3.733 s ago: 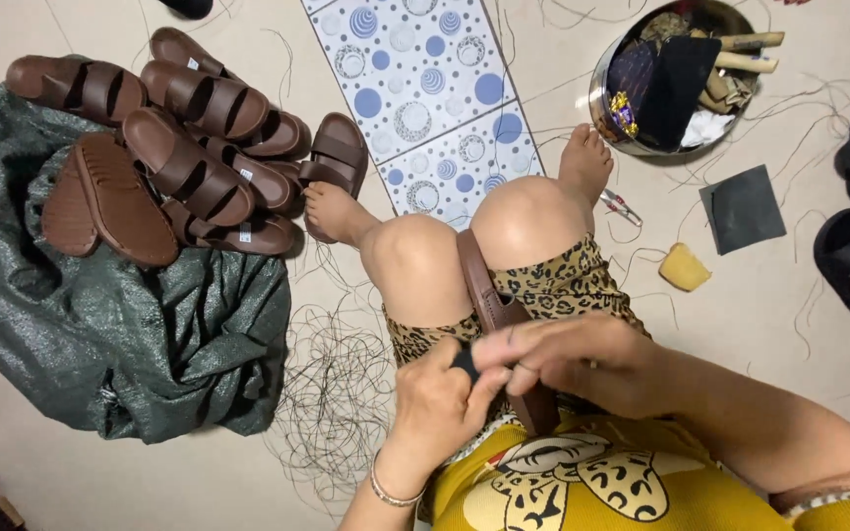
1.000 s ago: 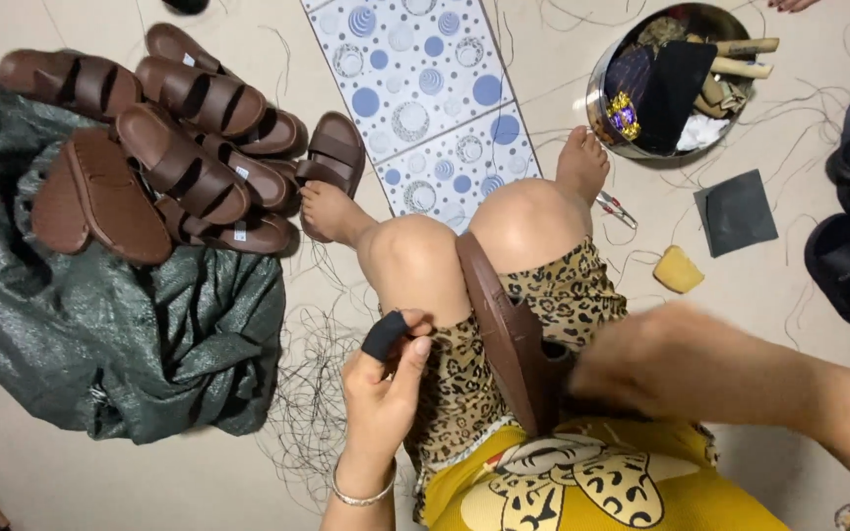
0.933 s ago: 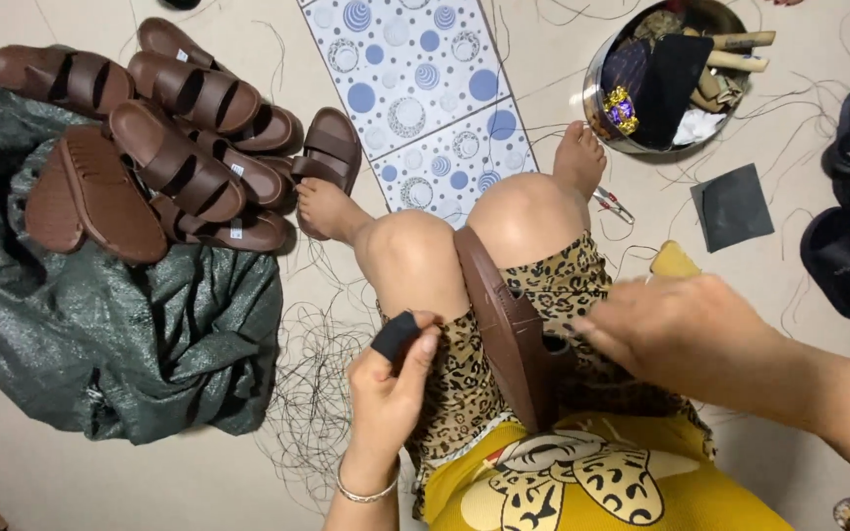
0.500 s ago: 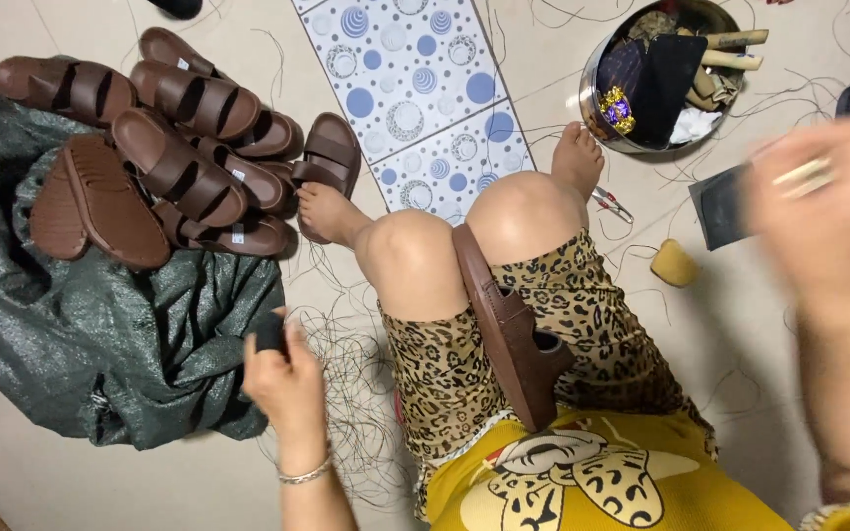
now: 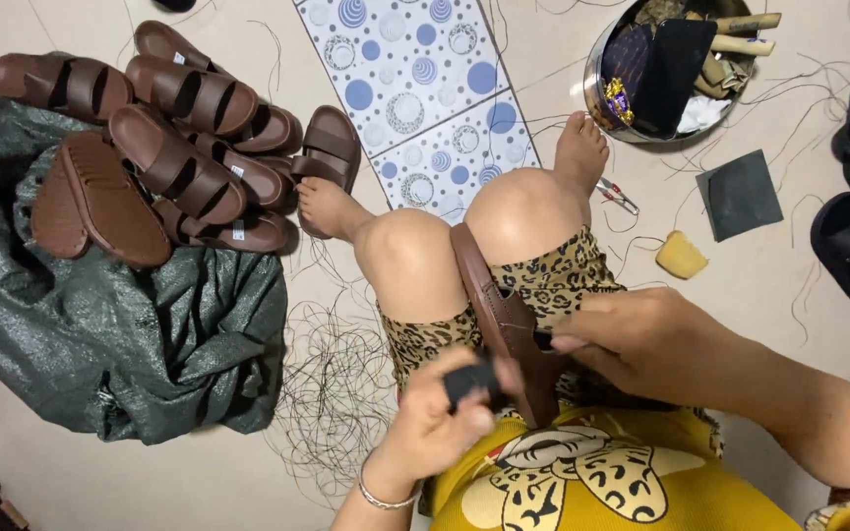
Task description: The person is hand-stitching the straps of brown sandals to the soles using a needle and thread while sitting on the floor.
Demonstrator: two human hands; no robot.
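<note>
Sandal (image 5: 504, 324): wedged between knees, steadied for work.
Right hand (image 5: 641, 344): clamped on sandal.
Left hand (image 5: 435, 423): closed on black block (image 5: 471, 379), at 7 o'clock of sandal.

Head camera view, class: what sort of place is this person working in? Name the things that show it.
Probably a home floor used for sandal-making piecework: a pile of brown sandals on a green sack, loose thread clippings, and a metal bowl of tools and scraps.
</note>
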